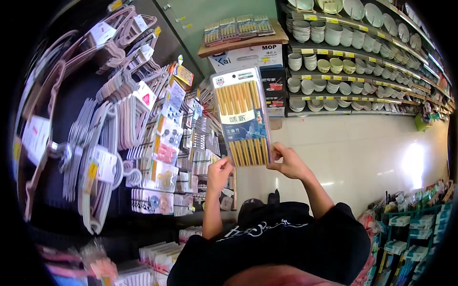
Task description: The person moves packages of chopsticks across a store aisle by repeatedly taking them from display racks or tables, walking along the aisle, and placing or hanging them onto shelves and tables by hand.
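Note:
A clear plastic pack of chopsticks (242,126) with a blue and white label is held upright in front of me. My left hand (219,175) grips its lower left corner, with the fingers pinched on the edge. At the lower right edge, my right hand (287,162) closes thumb and fingers on the same pack. More chopstick packs (237,27) lie in a row on top of a cardboard box (248,44) beyond it.
Hangers (102,162) and carded small goods (167,148) hang on racks to my left. Shelves of bowls (334,34) and plates line the back right. A tiled floor (329,148) spreads between, and packaged goods (396,247) stand at the lower right.

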### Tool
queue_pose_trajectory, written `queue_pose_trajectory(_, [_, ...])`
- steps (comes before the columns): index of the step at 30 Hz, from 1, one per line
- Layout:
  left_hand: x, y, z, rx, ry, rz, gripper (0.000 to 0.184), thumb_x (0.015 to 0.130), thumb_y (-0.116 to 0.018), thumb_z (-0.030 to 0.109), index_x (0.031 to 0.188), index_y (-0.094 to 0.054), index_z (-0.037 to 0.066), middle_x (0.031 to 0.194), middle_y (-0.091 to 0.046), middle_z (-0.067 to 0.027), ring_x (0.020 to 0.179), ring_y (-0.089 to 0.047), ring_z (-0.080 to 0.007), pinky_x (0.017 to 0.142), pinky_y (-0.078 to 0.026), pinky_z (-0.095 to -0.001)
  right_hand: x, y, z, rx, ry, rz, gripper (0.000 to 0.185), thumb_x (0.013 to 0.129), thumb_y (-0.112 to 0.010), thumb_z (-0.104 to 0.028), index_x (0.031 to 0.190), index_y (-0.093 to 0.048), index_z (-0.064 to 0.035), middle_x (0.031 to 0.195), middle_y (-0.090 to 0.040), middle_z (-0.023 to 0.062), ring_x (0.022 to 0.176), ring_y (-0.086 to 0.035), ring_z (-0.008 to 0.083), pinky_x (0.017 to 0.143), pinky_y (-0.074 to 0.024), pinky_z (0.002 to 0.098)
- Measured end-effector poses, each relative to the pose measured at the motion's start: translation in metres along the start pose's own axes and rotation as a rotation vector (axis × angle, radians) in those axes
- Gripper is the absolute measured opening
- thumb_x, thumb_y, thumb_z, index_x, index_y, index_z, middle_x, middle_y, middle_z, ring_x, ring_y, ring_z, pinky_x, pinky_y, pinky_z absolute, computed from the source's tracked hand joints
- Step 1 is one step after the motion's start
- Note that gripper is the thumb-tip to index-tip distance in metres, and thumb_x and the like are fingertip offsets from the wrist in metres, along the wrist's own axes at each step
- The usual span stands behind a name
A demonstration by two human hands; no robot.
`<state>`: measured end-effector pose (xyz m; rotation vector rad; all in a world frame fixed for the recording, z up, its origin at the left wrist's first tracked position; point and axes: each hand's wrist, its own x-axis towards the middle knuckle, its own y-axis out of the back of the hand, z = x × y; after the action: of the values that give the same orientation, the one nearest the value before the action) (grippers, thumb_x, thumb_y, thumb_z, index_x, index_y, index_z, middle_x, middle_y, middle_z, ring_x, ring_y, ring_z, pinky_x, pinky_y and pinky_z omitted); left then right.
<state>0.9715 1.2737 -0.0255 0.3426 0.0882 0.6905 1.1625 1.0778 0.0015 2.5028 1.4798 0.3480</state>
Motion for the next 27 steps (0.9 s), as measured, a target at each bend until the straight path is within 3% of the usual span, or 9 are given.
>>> queue_pose_trajectory(6, [0.072, -0.024, -0.09, -0.213, 0.181, -0.052, 0.02, 0.086, -0.054, 0.009, 0.094, -0.068, -0.003, 0.07, -0.063, -0.0005, 0.065, -0.056, -0.0064, 0.057, -0.04, -0.0209, 0.067, 0.02, 0.06, -0.033, -0.116, -0.101, 0.034, 0.072, -0.078, -0.012, 0.094, -0.053, -0.0042, 0.075, -0.06, 0.0107, 0.071, -0.06, 0.0251, 0.066, -0.0484, 0.0365])
queue_pose_trajectory(8, [0.089, -0.035, -0.128, -0.275, 0.362, -0.068, 0.021, 0.086, -0.054, 0.008, 0.096, -0.068, -0.004, 0.077, -0.066, -0.0031, 0.068, -0.059, -0.0086, 0.061, -0.044, -0.022, 0.086, 0.026, 0.086, -0.024, -0.143, -0.145, 0.032, 0.071, -0.077, -0.011, 0.09, -0.052, -0.0041, 0.074, -0.06, 0.0105, 0.071, -0.06, 0.0244, 0.066, -0.0481, 0.0363])
queue_pose_trajectory(11, [0.134, -0.052, -0.131, -0.429, 0.412, -0.139, 0.022, 0.085, -0.055, 0.006, 0.099, -0.068, -0.004, 0.081, -0.067, -0.0053, 0.072, -0.06, -0.0102, 0.066, -0.047, -0.0239, 0.119, 0.042, 0.116, 0.038, -0.329, -0.164, 0.033, 0.071, -0.079, -0.006, 0.091, -0.054, -0.0038, 0.074, -0.056, 0.0026, 0.07, -0.053, 0.0133, 0.067, -0.0461, 0.0293])
queue_pose_trajectory(14, [0.215, -0.068, -0.124, -0.439, 0.452, -0.169, 0.023, 0.084, -0.054, 0.004, 0.1, -0.068, -0.006, 0.081, -0.066, -0.0055, 0.075, -0.061, -0.012, 0.069, -0.048, -0.0252, 0.172, 0.07, 0.135, 0.02, -0.318, -0.082, 0.03, 0.071, -0.076, -0.009, 0.086, -0.049, -0.0041, 0.073, -0.059, 0.0091, 0.069, -0.058, 0.0241, 0.065, -0.0472, 0.0368])
queue_pose_trajectory(18, [0.367, -0.078, -0.092, -0.135, 0.211, -0.299, 0.02, 0.081, -0.056, 0.007, 0.093, -0.069, -0.003, 0.08, -0.065, -0.0002, 0.072, -0.057, -0.0088, 0.066, -0.043, -0.022, 0.271, 0.131, 0.151, -0.069, -0.198, 0.102, 0.028, 0.075, -0.076, -0.006, 0.09, -0.052, -0.0044, 0.069, -0.053, 0.0027, 0.066, -0.051, 0.0127, 0.062, -0.0457, 0.03])
queue_pose_trajectory(20, [0.439, -0.088, -0.076, -0.283, 0.207, -0.266, 0.019, 0.08, -0.055, 0.006, 0.089, -0.069, -0.002, 0.079, -0.064, 0.0001, 0.071, -0.055, -0.0079, 0.066, -0.042, -0.0216, 0.321, 0.164, 0.151, -0.124, -0.19, 0.254, 0.03, 0.076, -0.075, -0.006, 0.098, -0.054, -0.0032, 0.065, -0.052, 0.0028, 0.062, -0.051, 0.0115, 0.058, -0.0444, 0.0289])
queue_pose_trajectory(21, [0.473, -0.094, -0.062, -0.344, 0.161, -0.286, 0.023, 0.08, -0.055, 0.007, 0.097, -0.069, -0.002, 0.077, -0.064, -0.0002, 0.069, -0.055, -0.0077, 0.065, -0.043, -0.0219, 0.344, 0.181, 0.146, -0.072, -0.159, 0.287, 0.039, 0.077, -0.074, -0.002, 0.112, -0.056, -0.0033, 0.07, -0.055, 0.0004, 0.066, -0.052, 0.0084, 0.06, -0.0442, 0.026])
queue_pose_trajectory(24, [0.561, -0.113, -0.025, -0.452, 0.092, -0.303, 0.033, 0.081, -0.055, 0.006, 0.111, -0.067, -0.002, 0.075, -0.063, 0.0004, 0.066, -0.054, -0.0063, 0.064, -0.044, -0.0211, 0.403, 0.225, 0.149, 0.035, -0.125, 0.361, 0.048, 0.078, -0.07, 0.006, 0.123, -0.054, -0.003, 0.081, -0.059, -0.0023, 0.071, -0.053, 0.0052, 0.063, -0.0443, 0.0213])
queue_pose_trajectory(27, [0.615, -0.132, 0.006, -0.533, 0.059, -0.29, 0.038, 0.082, -0.053, 0.004, 0.117, -0.065, -0.001, 0.077, -0.062, 0.0012, 0.065, -0.053, -0.0051, 0.063, -0.043, -0.0197, 0.448, 0.261, 0.137, 0.465, -0.097, 0.365, 0.048, 0.079, -0.066, 0.012, 0.124, -0.053, -0.0011, 0.089, -0.06, -0.0034, 0.075, -0.055, 0.0042, 0.067, -0.0448, 0.0186])
